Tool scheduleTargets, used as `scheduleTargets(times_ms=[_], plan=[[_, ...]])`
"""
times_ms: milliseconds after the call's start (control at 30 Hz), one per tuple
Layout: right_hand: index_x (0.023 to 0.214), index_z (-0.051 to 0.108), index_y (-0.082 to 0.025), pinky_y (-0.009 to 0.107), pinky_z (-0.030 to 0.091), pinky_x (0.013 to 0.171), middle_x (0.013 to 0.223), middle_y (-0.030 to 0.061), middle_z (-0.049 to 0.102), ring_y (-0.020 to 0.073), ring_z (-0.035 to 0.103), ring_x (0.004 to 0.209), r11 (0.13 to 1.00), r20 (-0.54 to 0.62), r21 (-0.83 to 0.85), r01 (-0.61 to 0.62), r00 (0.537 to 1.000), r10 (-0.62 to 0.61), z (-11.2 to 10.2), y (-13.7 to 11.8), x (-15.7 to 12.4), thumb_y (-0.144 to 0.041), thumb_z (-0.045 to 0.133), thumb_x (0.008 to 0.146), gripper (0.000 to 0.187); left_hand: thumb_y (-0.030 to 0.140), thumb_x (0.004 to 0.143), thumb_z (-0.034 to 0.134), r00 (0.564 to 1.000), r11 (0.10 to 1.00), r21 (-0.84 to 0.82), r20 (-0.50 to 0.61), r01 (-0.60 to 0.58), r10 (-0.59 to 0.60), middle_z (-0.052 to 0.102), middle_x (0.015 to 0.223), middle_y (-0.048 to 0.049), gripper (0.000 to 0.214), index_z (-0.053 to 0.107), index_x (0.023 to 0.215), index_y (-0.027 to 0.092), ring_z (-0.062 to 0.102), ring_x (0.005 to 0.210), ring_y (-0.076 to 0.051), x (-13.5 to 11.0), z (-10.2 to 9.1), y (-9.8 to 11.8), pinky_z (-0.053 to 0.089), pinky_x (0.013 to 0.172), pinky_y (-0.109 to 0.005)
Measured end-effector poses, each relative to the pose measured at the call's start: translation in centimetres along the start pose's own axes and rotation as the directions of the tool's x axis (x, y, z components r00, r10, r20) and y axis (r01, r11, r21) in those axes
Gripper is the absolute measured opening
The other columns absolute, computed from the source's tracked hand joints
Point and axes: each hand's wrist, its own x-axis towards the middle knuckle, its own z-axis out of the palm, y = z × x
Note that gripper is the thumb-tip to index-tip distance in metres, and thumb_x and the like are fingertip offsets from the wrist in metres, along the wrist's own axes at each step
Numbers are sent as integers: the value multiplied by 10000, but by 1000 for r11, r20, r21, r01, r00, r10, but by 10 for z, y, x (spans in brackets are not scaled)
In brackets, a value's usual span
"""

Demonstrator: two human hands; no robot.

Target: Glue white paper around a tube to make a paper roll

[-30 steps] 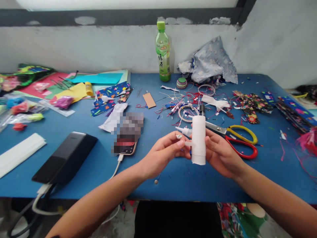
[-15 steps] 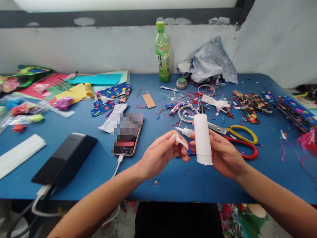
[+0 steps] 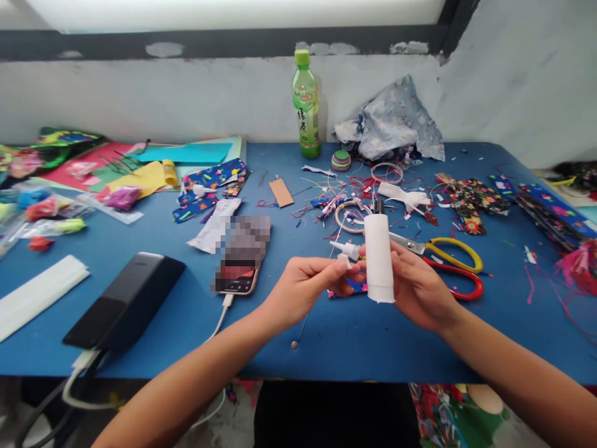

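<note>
My right hand (image 3: 426, 287) is closed around a white cylinder (image 3: 379, 258), which stands nearly upright with a slight step near its lower end. My left hand (image 3: 310, 283) pinches a small white scrap (image 3: 344, 261), perhaps paper or tape, just left of the cylinder. Behind the hands a small bottle with a pointed white nozzle (image 3: 346, 250) lies partly hidden. Close to my right hand are scissors with one yellow and one red handle (image 3: 459, 252). A patch of flowered blue cloth (image 3: 345, 289) shows under my left fingers.
A green tea bottle (image 3: 306, 112) stands by the wall beside crumpled grey cloth (image 3: 396, 121). Loose threads and cloth scraps (image 3: 476, 196) lie on the right. To the left are a phone (image 3: 245, 255) on a cable, a black power bank (image 3: 124, 302) and folded white material (image 3: 40, 295).
My left hand has moved right, closer to the cylinder. The white strip that hung from its fingers now shows only as a small bit at the fingertips. The view has tilted slightly.
</note>
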Motion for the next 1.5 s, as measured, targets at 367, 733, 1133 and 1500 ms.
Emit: scheduleTargets(times_ms=[367,733,1133,1500], plan=[[1042,712,-245,208,584,724,999,-16,749,118,715,842,994,-47,-65,86,995,-90,-8,-5,7,-336,789,765,301,301,624,819,996,992,90,16,87,-88,699,592,-23,203,728,658,123,620,529,-111,0,9,-3,514,548,-222],[1022,694,-245,229,564,720,955,-15,748,132,698,814,986,-23,-32,165,986,-166,-17,-11,13,-334,825,701,357,671,808,544,983,983,184,184,-22,-12,411,480,40,597,486,512,155,384,461,-72,-8,25,-21,386,474,-209],[1063,665,-244,270,564,772,997,11,735,157,691,894,981,78,-9,193,978,-191,-21,-14,14,-283,729,790,284,452,703,771,893,901,-143,264,409,-364,585,668,-31,405,736,875,87,549,610,-102,-47,71,-37,547,563,-239],[1117,672,-272,291,535,865,1113,13,712,169,688,1009,997,270,-4,74,960,-71,-17,-18,-1,-300,736,801,324,643,666,687,716,888,269,526,373,-460,629,657,-46,539,733,830,131,609,537,-169,-56,168,-244,522,431,-283]])
